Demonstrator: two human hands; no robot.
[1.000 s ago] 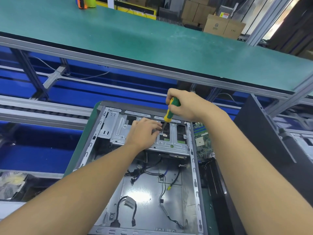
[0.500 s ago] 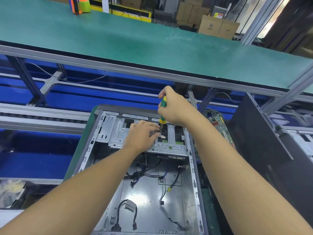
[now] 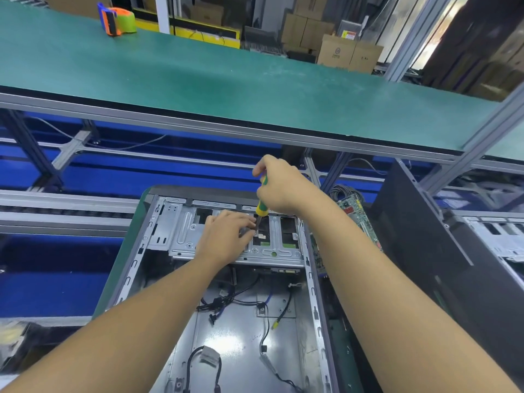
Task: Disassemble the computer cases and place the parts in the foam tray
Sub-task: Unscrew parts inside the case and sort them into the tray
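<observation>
One open case (image 3: 243, 330) lies before a green bench (image 3: 198, 75), with a second case (image 3: 493, 239) right of it. The right hand (image 3: 283, 185) grips one screwdriver (image 3: 261, 208) over its drive cage (image 3: 184, 236). The left hand (image 3: 226, 236) rests there, grip unclear. Cartons (image 3: 348, 55) stand beyond.

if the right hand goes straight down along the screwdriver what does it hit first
The screwdriver tip probably meets the metal drive cage first, beside the left hand; depth is unclear.

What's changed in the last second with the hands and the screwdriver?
The right hand has rolled round the handle of the screwdriver, now covering more of it, as if turning it. Nothing taken or released. The left hand stays by the tip on the drive cage.
</observation>
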